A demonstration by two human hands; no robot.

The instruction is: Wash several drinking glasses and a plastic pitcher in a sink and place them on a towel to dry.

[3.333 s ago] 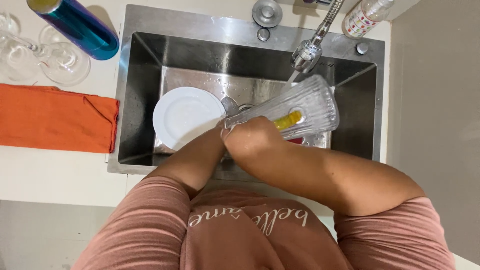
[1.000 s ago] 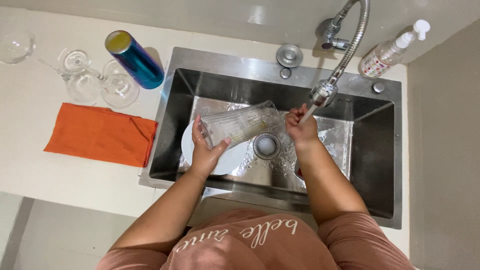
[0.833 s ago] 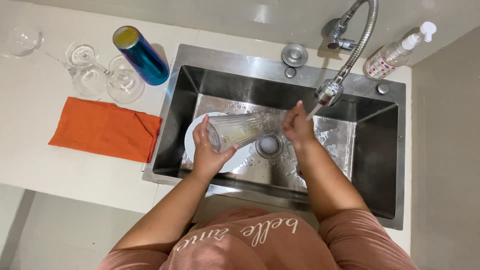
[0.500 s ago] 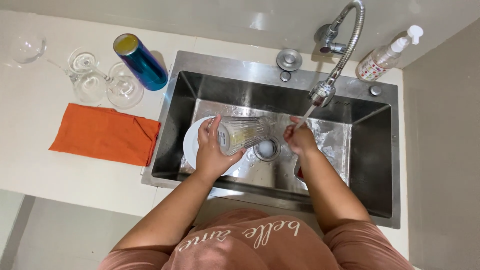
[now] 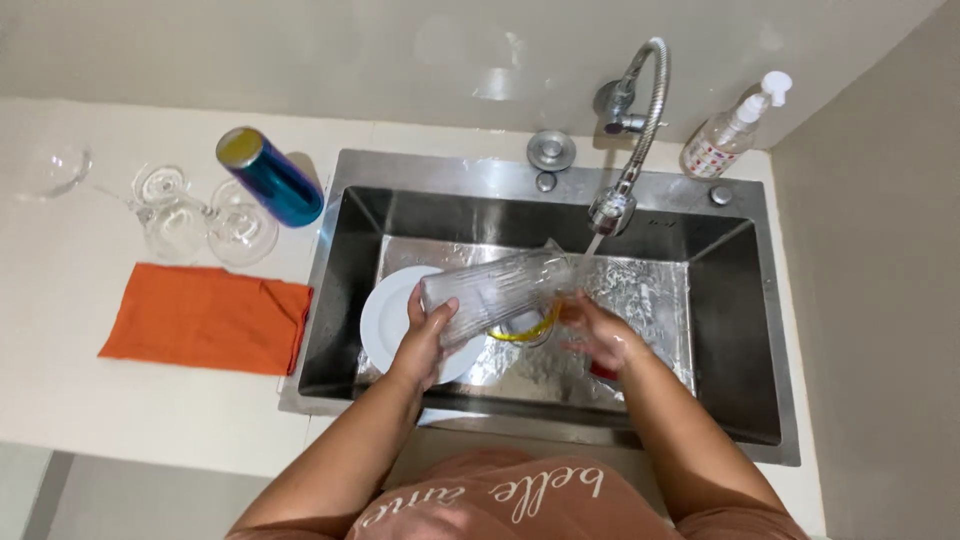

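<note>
Head view, looking down: over a steel sink (image 5: 740, 330), the left hand (image 5: 425, 335) grips a ribbed clear glass (image 5: 495, 295) lying sideways, its mouth tipped toward the faucet (image 5: 625, 180) stream to catch water. The right hand (image 5: 595, 335), fingers loosely spread, steadies the mouth end.

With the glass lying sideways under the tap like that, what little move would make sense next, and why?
Probably turn the glass a little in the left hand so the water reaches another side. The stream from the tap lands only near its right end, where the right hand rubs, while the left hand grips the other end over the sink.
</note>
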